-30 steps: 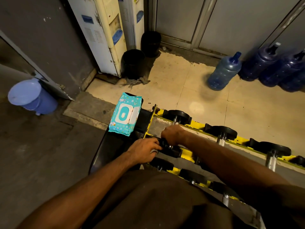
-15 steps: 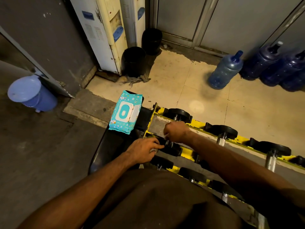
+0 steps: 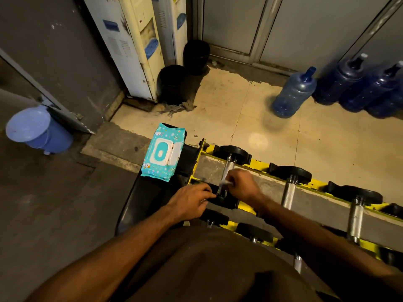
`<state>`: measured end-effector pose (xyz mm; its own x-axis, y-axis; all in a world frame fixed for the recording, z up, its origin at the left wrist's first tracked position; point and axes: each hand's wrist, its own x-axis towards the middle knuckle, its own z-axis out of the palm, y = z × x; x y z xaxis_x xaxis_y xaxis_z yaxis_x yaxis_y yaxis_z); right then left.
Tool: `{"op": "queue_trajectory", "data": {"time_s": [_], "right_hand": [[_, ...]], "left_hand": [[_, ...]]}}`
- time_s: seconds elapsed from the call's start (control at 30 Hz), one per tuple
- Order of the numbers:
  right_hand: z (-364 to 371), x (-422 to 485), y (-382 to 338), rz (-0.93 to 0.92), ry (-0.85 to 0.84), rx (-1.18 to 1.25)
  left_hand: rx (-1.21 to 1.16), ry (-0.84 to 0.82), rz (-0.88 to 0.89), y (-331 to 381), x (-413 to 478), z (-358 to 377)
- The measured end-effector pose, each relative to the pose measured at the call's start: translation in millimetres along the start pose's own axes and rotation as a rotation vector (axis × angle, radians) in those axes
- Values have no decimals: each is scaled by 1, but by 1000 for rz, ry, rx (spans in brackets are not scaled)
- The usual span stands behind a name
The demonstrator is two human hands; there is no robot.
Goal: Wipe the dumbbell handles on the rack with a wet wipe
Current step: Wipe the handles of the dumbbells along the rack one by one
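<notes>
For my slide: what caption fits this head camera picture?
Right hand presses a wet wipe on a dumbbell handle; left hand rests on its end.

My right hand [image 3: 239,186] covers the near half of the first handle [image 3: 227,170]; the contact beneath it is hidden. The wipe [image 3: 225,183] shows only as a small, blurred white scrap at my fingers. My left hand [image 3: 192,200] covers that dumbbell's near plate; whether it grips or rests cannot be told. My right forearm [image 3: 305,227] and shirt [image 3: 207,269] hide most of the lower-tier dumbbells [image 3: 254,233]. The rack [image 3: 317,184] runs off the right edge, which also cuts the outer bottles [image 3: 390,99]. Print on the pack [image 3: 163,152] is too small to read. The top edge cuts the dispensers [image 3: 135,46].
</notes>
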<state>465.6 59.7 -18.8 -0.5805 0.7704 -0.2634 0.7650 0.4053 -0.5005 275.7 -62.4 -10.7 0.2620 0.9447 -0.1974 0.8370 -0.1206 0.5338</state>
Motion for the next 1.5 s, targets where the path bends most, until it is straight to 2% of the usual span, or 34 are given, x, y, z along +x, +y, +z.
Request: {"op": "queue_trajectory", "data": {"time_s": [0.07,0.1,0.2,0.27,0.4,0.5,0.53,0.6,0.7,0.77,0.87,0.93,1.0,1.07,1.1,1.17,1.23,1.3,1.43,1.5], "right_hand": [[4,-3,-3,-57,-70,10],[4,-1,-3,-17,-20,59],[-3,10,2,257,281,322],[-3,14,5,323,400,374],[12,1,-2,397,261,447],[14,1,4,600,147,679],[11,5,4,674,160,816],[4,20,1,770,294,1055],[0,32,-5,838,474,1144],[5,26,-6,848,431,1083],[12,10,0,870,247,1000],[11,12,2,763,280,916],[4,19,0,589,436,737],[-5,20,-7,372,485,499],[-6,19,-5,212,443,307],[-3,14,2,-141,249,-97],[0,10,11,-321,77,-320],[-6,12,12,-353,66,-378],[-15,20,3,-142,237,-420],[-7,18,-7,-196,116,-463]], "left_hand": [[-4,-8,17,0,-2,1],[-13,-8,25,0,-1,0],[-28,-1,41,7,4,-1],[-25,-11,36,9,5,0],[-27,-12,24,7,6,-5],[-34,-23,18,6,6,-6],[-38,-30,13,6,5,-5],[-38,-37,3,7,4,-3],[-28,-48,3,9,7,-4],[-25,-55,1,9,10,-6],[-20,-60,-1,8,12,-9],[-24,-48,8,8,12,-9],[-21,-36,23,10,13,-7],[-22,-30,29,13,14,-7],[-19,-32,27,13,14,-7],[-11,-45,23,12,13,-8],[-7,-59,24,11,11,-9],[-7,-66,28,12,10,-8],[-5,-57,31,11,9,-7],[-4,-51,27,9,10,-8]]}}
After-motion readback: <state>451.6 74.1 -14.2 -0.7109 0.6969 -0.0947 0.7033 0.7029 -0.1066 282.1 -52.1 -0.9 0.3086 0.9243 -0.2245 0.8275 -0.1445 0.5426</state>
